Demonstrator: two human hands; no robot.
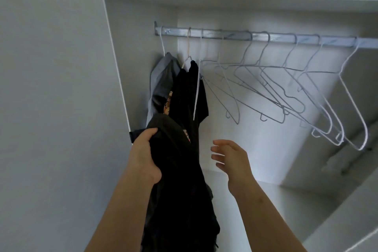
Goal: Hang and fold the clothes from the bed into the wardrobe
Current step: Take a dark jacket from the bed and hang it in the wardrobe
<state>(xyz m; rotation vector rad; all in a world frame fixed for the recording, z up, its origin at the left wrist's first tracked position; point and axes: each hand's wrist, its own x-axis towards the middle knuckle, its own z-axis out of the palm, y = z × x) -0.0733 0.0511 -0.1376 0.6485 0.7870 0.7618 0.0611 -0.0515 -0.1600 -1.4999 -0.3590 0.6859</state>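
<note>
Though the job looks barely begun, a dark garment (180, 200) not yet on a hanger droops from the left hand (143, 155), which grips its bunched top, while the right hand (231, 161) reaches just beside the cloth, fingers loose and holding nothing. Beyond, a grey garment (161, 75) and a black one (190, 92) hang at the left end of the wardrobe rail (225, 35), bare wire hangers (282, 106) waiting to their right

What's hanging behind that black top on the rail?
A grey garment on its own hanger, and a strip of orange patterned cloth. The black top covers the rest of that cloth; the dark garment in the left hand hides everything lower.
</note>
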